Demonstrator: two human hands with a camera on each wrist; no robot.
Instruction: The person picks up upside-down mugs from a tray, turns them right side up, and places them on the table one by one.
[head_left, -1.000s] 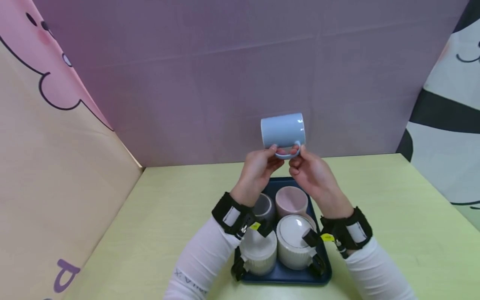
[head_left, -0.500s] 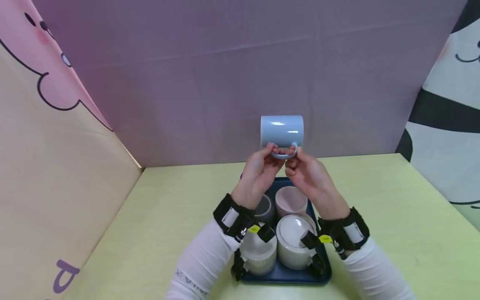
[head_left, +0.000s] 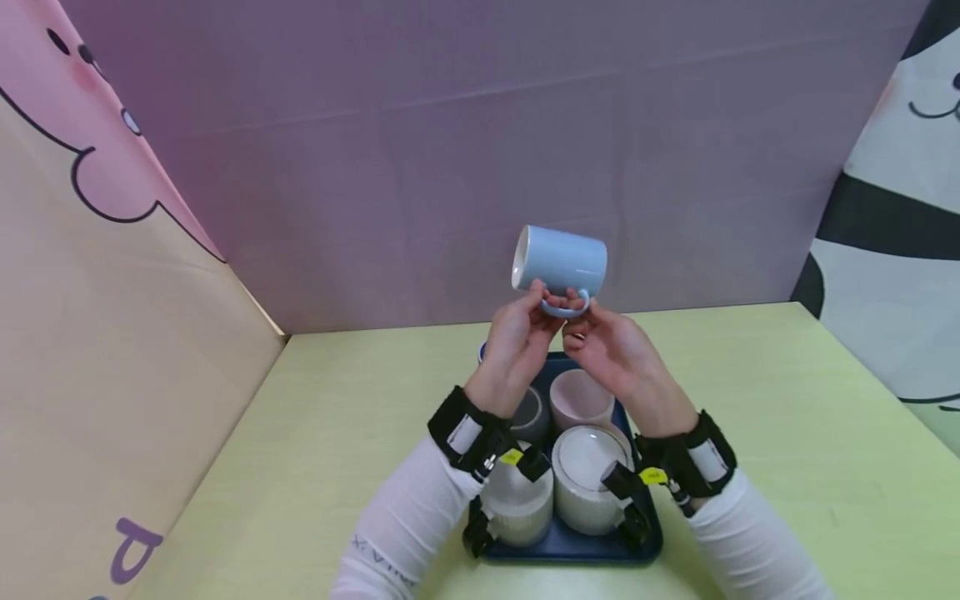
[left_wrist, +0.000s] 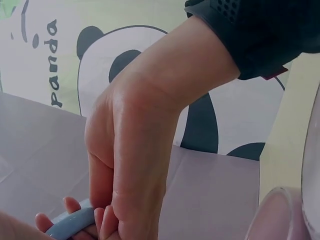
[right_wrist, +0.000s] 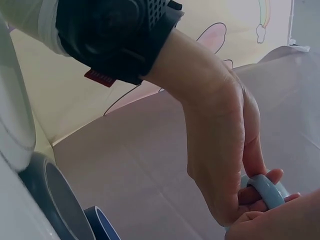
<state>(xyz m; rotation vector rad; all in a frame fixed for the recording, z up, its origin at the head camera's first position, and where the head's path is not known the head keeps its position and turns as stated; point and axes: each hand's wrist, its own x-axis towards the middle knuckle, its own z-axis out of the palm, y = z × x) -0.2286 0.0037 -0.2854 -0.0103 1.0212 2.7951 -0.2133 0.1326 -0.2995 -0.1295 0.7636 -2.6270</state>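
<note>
A glossy light-blue mug [head_left: 562, 258] with a white inside is held up on its side above the far part of the table, handle downward, mouth turned left. My left hand [head_left: 516, 346] touches it near the mouth with thumb and fingers at the handle. From the other side, my right hand [head_left: 618, 350] pinches the handle, fingers curled. The left wrist view shows the right hand [left_wrist: 140, 140] and a bit of the blue handle [left_wrist: 72, 225]. In the right wrist view, fingers of the left hand [right_wrist: 220, 140] wrap about the handle [right_wrist: 269, 191]. Exact finger contacts are partly hidden.
Below the hands a dark-blue tray [head_left: 566, 552] carries a pink mug [head_left: 581, 396], a grey cup [head_left: 531, 417] and two white ribbed lidded vessels [head_left: 588, 492]. A blue-rimmed cup [head_left: 482, 353] is mostly hidden behind the left hand. A purple-grey cloth backdrop [head_left: 375, 183] stands behind the table.
The blue mug has tipped so its mouth end is higher, and its white inside has come into view. Both hands have shifted slightly left with it.
</note>
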